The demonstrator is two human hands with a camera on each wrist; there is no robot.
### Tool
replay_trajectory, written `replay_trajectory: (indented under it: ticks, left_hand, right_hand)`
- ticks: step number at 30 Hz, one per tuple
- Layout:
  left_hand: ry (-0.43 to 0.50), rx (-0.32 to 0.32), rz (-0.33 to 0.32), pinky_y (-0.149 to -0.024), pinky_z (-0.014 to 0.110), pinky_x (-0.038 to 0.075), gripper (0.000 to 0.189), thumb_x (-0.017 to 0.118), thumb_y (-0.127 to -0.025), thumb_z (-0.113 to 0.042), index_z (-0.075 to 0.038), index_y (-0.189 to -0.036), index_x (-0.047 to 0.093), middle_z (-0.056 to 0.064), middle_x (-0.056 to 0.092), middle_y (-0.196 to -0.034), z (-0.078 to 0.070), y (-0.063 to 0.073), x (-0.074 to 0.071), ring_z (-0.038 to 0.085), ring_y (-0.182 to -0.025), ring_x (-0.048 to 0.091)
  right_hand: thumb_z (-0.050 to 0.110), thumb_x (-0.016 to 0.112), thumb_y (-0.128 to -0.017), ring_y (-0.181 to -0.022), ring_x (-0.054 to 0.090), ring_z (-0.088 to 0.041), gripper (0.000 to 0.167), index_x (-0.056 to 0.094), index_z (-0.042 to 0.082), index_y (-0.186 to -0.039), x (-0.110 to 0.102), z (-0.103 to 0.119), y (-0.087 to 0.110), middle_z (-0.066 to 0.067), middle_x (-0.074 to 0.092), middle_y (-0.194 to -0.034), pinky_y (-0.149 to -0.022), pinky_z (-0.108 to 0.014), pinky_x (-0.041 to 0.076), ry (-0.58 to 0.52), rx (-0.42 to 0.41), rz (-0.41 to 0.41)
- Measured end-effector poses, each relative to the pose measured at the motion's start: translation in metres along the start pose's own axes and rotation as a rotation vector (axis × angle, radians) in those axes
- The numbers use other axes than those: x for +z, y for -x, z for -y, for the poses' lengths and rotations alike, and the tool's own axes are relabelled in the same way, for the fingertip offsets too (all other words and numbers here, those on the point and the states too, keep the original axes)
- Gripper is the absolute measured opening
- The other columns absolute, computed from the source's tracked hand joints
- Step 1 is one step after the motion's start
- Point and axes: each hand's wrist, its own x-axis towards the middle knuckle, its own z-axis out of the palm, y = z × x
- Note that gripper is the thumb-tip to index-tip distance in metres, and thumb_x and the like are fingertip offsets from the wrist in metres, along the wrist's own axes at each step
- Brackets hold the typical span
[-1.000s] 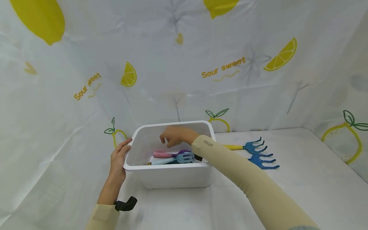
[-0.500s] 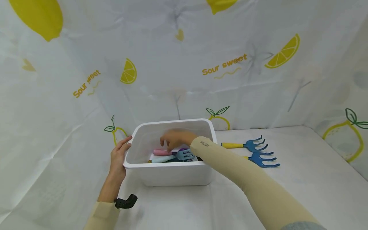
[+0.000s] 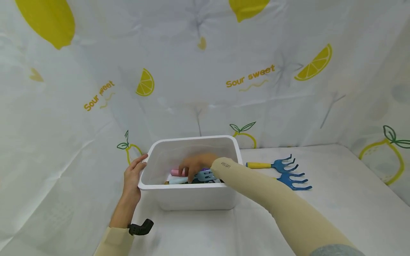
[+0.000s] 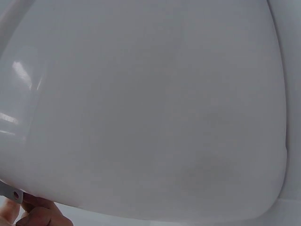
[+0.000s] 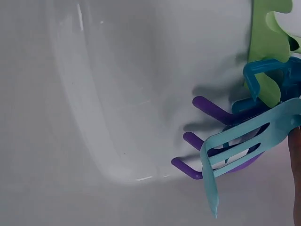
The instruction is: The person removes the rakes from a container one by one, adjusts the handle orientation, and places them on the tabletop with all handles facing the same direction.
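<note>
My left hand [image 3: 131, 179] holds the left rim of a white plastic bin [image 3: 195, 197], its fingertips at the edge. Fingers [image 4: 44, 217] show below the bin wall in the left wrist view. My right hand [image 3: 193, 165] reaches down inside, fingers on either side of a pale handle belonging to a light blue garden fork [image 5: 254, 136]; I cannot tell if they grip it. The fork overlaps a purple hand rake [image 5: 211, 110]; a pink handle [image 3: 177, 172] lies behind the fingers. A teal tool [image 5: 270, 66] and a green piece [image 5: 268, 33] lie alongside.
To the right of the bin, two blue hand rakes, an upper rake [image 3: 282, 165] with a yellow handle [image 3: 258, 165] and a lower rake [image 3: 293, 181], lie on the white cloth. A lemon-print sheet [image 3: 179, 117] hangs behind.
My right hand has lowered from above the tools until its fingers straddle the pale handle. The left hand has stayed at the bin's rim.
</note>
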Motion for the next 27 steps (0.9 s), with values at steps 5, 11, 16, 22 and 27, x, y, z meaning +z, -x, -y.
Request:
replay_trajectory:
  ticks: [5,11,16,22,27]
  left_hand:
    - [0.000,-0.008,-0.002,-0.085,0.020,0.054,0.044,0.051,-0.106,-0.021,-0.014,-0.149,0.054,-0.011,0.055,-0.134,0.0006,0.0014,0.0000,0.007,-0.109,0.061]
    - [0.004,-0.006,-0.002,-0.085,0.020,0.054,0.044,0.051,-0.106,-0.021,-0.014,-0.149,0.054,-0.010,0.054,-0.135,0.0004,0.0003,-0.0001,0.008,-0.110,0.060]
    - [0.006,-0.002,-0.001,-0.086,0.019,0.054,0.044,0.051,-0.106,-0.021,-0.014,-0.149,0.053,-0.010,0.054,-0.136,-0.0005,-0.0005,-0.0007,0.008,-0.113,0.059]
    - [-0.001,0.004,0.003,-0.086,0.019,0.054,0.044,0.050,-0.107,-0.022,-0.015,-0.149,0.053,-0.009,0.054,-0.137,-0.0005,-0.0003,-0.0004,0.010,-0.114,0.059]
    - [-0.002,0.004,0.007,-0.087,0.019,0.054,0.043,0.049,-0.107,-0.023,-0.016,-0.149,0.053,-0.009,0.053,-0.138,-0.0012,0.0006,-0.0003,0.011,-0.117,0.058]
  right_hand:
    - [0.015,0.078,-0.091,-0.115,0.058,-0.018,0.040,0.066,0.021,-0.129,0.0035,0.0039,0.0021,-0.003,0.066,-0.126,-0.106,-0.041,0.050,0.023,-0.006,0.026]
    - [0.016,0.078,-0.092,-0.109,0.059,-0.016,0.044,0.063,0.016,-0.133,0.0055,0.0083,0.0052,-0.004,0.065,-0.121,-0.098,-0.035,0.051,0.077,-0.009,-0.004]
    - [0.014,0.077,-0.092,-0.106,0.057,-0.017,0.042,0.064,0.015,-0.131,0.0058,0.0091,0.0058,-0.005,0.064,-0.123,-0.093,-0.033,0.051,0.130,0.012,-0.029]
    - [0.014,0.081,-0.089,-0.100,0.058,-0.017,0.038,0.068,0.017,-0.125,0.0077,0.0098,0.0059,-0.002,0.065,-0.113,-0.085,-0.030,0.052,0.190,0.026,-0.039]
    - [0.009,0.081,-0.087,-0.097,0.059,-0.017,0.034,0.070,0.017,-0.119,0.0089,0.0095,0.0057,-0.001,0.065,-0.109,-0.081,-0.029,0.053,0.198,0.037,-0.033]
